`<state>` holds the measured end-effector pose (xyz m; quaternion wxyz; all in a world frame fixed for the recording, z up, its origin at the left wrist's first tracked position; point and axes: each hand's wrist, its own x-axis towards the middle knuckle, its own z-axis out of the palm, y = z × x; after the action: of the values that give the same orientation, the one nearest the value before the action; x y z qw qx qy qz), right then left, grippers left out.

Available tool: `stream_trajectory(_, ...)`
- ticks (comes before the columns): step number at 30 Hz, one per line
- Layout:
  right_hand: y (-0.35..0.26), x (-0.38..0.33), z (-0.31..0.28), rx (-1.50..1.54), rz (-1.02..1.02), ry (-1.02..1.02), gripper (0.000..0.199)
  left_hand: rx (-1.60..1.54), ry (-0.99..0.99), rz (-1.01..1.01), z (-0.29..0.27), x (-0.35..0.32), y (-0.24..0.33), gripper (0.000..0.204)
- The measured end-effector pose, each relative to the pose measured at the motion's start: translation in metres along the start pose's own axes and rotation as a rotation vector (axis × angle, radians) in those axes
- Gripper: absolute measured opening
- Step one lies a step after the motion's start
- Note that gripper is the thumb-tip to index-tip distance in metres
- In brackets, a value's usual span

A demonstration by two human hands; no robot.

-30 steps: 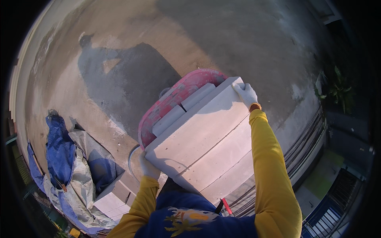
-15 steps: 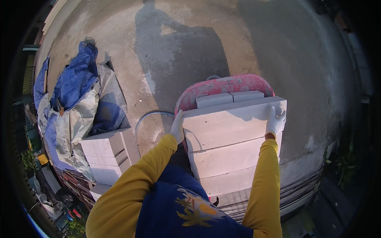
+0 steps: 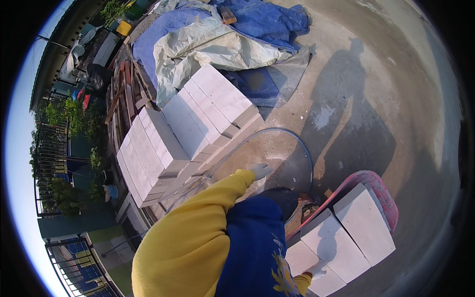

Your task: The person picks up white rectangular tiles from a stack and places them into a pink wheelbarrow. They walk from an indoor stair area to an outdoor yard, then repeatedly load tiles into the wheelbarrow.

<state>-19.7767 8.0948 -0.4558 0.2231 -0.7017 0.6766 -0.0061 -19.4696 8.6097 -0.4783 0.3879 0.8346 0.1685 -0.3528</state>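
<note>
My left hand [image 3: 261,171], in a pale glove, hangs beside my body with fingers stretched out and nothing in it. It is between the stacked white blocks and the wheelbarrow. At lower right, my gloved right hand [image 3: 317,272] lies against a white block [image 3: 328,283] in the load, its fingers apart; my sleeve and shirt partly hide that arm. The red wheelbarrow [image 3: 377,184] is heaped with several big white rectangular blocks [image 3: 363,225]. Left of me stand more white blocks [image 3: 154,141] in uneven stacks [image 3: 217,94].
Blue and silver tarpaulins [image 3: 217,44] cover a heap beyond the stacks, with a brick-like piece [image 3: 227,15] on top. A hose [image 3: 308,153] curves over the concrete floor [image 3: 277,143]. Wooden planks [image 3: 127,94] and a railing [image 3: 51,153] lie farther left.
My view has swung left toward the block stacks and tarpaulins. My left hand has let go of the top block on the wheelbarrow and dropped beside me; my right hand stays at the load.
</note>
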Motion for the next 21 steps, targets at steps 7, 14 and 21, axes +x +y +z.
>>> stream_trajectory(7,0.007,-0.060,0.010,0.108,0.152,-0.150,0.081,-0.181,0.325,-0.448,-0.094,-0.107,-0.279,0.069)
stream_trajectory(14,-0.146,-0.132,0.102,0.104,-0.280,-0.126,0.084,-0.352,0.582,-0.506,-0.167,-0.158,-0.307,0.069)
stream_trajectory(21,-0.321,-0.261,0.286,-0.135,-0.736,-0.661,0.067,-0.018,0.929,-0.522,-0.305,-0.108,-0.359,0.083)
